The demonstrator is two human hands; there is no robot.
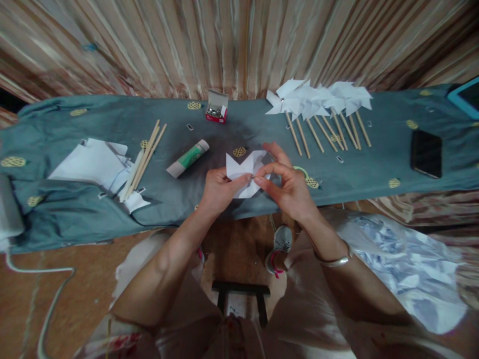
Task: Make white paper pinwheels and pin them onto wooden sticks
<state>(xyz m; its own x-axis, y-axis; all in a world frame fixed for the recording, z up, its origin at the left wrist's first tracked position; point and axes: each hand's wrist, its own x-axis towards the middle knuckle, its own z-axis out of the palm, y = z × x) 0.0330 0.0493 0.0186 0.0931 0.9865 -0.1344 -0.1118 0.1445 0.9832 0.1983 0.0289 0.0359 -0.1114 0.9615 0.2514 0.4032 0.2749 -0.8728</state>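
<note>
A folded white paper pinwheel [245, 167] is held up over the front edge of the cloth-covered table. My left hand [220, 188] grips its left side, with the thumb pressed near the middle. At the centre, my right hand [286, 187] pinches a tiny metal pin [253, 176] between thumb and forefinger; the fingertips partly cover it. Behind the hands is a small open red-and-white box [216, 114] with shiny metal pins inside. Finished pinwheels [318, 99] on wooden sticks [316, 134] lie in a row at the back right.
A glue stick [188, 158] lies left of my hands. Farther left are paper sheets [92, 164] and several loose sticks [145, 159]. A black phone [426, 153] rests at the right, near a blue-edged tablet [466, 97]. A white cable [56, 294] hangs at the left.
</note>
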